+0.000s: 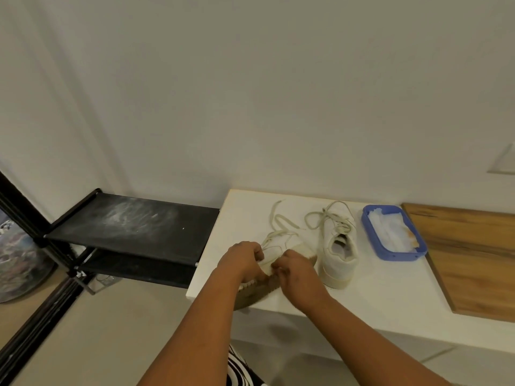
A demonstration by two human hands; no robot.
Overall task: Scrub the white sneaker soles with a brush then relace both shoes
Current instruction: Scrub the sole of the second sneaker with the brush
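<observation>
A: Where are we with the near sneaker (278, 254)?

B: It lies tipped on the white counter (390, 288) at the front edge, ribbed sole toward us. Our left hand (241, 259) is closed on its upper, and our right hand (295, 270) is pinching what looks like its lace (281, 221) by the eyelets. We judge this is relacing.

A: How do we do it well?

B: Brace the shoe with the left hand, feed the tip cleanly through each eyelet, and keep both ends even. The loose lace trails back across the counter, so we should watch for snags.

A: And the count?

B: Two sneakers; the second sneaker (338, 254) stands upright just beside, laces loose. One blue tray (367, 227) holding something white. One wooden board (473, 260). We can't make out a brush.
</observation>
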